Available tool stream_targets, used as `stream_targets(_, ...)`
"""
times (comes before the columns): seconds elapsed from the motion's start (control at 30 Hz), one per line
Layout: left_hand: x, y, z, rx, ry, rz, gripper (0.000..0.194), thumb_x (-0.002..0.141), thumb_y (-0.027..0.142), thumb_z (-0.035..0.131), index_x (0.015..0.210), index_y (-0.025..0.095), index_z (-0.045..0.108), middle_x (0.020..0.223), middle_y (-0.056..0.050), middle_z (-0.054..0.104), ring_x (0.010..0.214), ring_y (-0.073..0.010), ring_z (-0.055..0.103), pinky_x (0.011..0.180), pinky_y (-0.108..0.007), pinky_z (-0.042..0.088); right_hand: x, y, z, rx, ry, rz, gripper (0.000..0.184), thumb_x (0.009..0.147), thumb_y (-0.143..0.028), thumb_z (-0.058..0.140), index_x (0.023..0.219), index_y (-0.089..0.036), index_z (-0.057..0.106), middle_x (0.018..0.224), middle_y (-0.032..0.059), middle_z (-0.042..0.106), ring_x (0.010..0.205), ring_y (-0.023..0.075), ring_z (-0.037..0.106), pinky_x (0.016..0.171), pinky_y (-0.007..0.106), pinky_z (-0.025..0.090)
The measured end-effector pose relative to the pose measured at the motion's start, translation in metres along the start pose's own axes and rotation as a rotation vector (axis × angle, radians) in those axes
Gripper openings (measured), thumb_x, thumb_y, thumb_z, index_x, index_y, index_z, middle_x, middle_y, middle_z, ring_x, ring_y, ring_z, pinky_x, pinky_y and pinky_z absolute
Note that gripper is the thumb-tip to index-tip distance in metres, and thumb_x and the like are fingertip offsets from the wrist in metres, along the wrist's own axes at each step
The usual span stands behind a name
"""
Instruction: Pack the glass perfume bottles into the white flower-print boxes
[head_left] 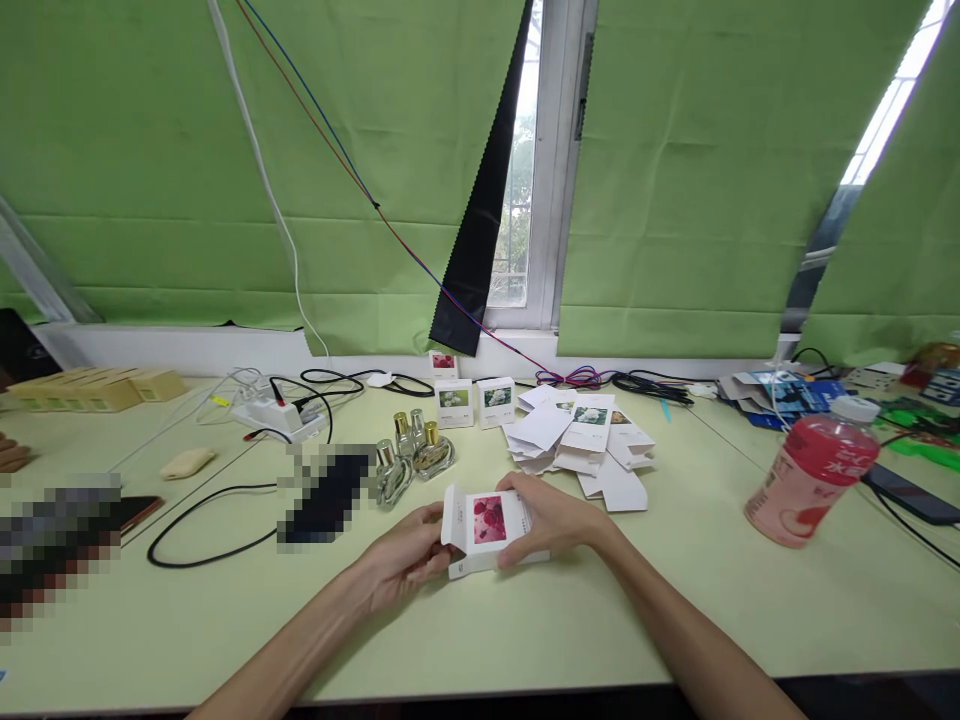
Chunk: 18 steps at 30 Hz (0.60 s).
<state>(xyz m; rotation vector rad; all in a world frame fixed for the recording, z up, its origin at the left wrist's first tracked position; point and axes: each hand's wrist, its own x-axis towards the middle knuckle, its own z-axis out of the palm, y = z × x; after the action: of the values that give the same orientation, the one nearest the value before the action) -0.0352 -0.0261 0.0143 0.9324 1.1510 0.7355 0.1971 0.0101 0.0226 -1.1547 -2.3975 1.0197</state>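
Observation:
A small white carton (490, 520) with a red flower picture is held above the front middle of the table, its left end flaps standing open. My right hand (553, 515) grips the carton's right side between thumb and fingers. At the open left end, the curled fingers of my left hand (411, 556) press against the flaps; their tips are partly hidden. Several glass perfume bottles (411, 446) with gold and silver caps stand just behind my left hand. Behind my right hand lies a pile of flat, unfolded white cartons (577, 435).
Closed white cartons (454, 404) stand at the back. A pink drink bottle (812, 475) is on the right, near a dark phone (913, 492). To the left lie a power strip (281, 418), a black cable (166, 562) and yellowish boxes (94, 390).

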Motion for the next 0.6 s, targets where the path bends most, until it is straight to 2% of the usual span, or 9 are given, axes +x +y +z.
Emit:
stream_targets(0.13,0.0,-0.003,0.001,0.02,0.046,-0.033,0.057,0.058,0.013,0.062,0.113,0.016,0.048,0.052,0.006,0.058,0.029,-0.0005,0.026,0.035,-0.017,0.006,0.0,0.003,-0.001,0.038,-0.019,0.0,0.083,0.05,-0.051,0.091,0.117,-0.023,0.051,0.114,0.0039,0.057,0.101,0.0238,0.054,0.078,0.031,0.044)
stream_targets(0.23,-0.003,-0.004,0.002,0.13,0.094,-0.009,0.05,0.06,0.017,0.061,0.107,0.018,0.047,0.045,0.009,0.052,0.028,-0.0029,0.027,0.034,-0.016,0.007,-0.001,0.003,-0.003,0.048,-0.022,-0.004,0.083,0.05,-0.05,0.091,0.117,-0.024,0.051,0.114,0.0032,0.057,0.1,0.0233,0.055,0.077,0.03,0.044)
stream_targets(0.33,-0.003,-0.007,0.002,0.235,0.164,0.076,0.037,0.06,0.023,0.063,0.093,0.021,0.047,0.042,0.01,0.049,0.029,-0.0044,0.028,0.033,-0.015,0.012,0.0,0.004,-0.003,0.046,-0.024,0.003,0.083,0.05,-0.049,0.091,0.118,-0.024,0.051,0.115,0.0031,0.057,0.1,0.0235,0.055,0.078,0.031,0.044)
stream_targets(0.43,-0.002,-0.011,0.003,0.359,0.233,0.263,0.033,0.055,0.021,0.066,0.083,0.021,0.05,0.053,0.006,0.059,0.035,-0.0069,0.039,0.035,-0.017,0.023,0.0,0.005,-0.003,0.028,-0.018,-0.003,0.084,0.05,-0.05,0.091,0.119,-0.023,0.052,0.116,0.0038,0.057,0.102,0.0242,0.055,0.081,0.032,0.045)
stream_targets(0.53,-0.003,-0.012,0.003,0.505,0.166,0.461,0.026,0.057,0.02,0.07,0.081,0.016,0.062,0.073,-0.002,0.069,0.06,-0.0154,0.059,0.051,-0.022,0.043,0.001,0.006,-0.003,-0.001,-0.013,-0.008,0.086,0.051,-0.052,0.09,0.121,-0.022,0.052,0.119,0.0054,0.057,0.105,0.0252,0.055,0.086,0.034,0.044)
stream_targets(0.6,-0.002,-0.012,0.003,0.597,0.063,0.477,0.021,0.064,0.023,0.067,0.083,0.013,0.068,0.078,-0.004,0.071,0.069,-0.019,0.062,0.059,-0.025,0.046,0.001,0.006,-0.003,-0.031,-0.022,-0.008,0.088,0.051,-0.054,0.089,0.123,-0.022,0.052,0.121,0.0065,0.056,0.108,0.0265,0.053,0.088,0.035,0.043)
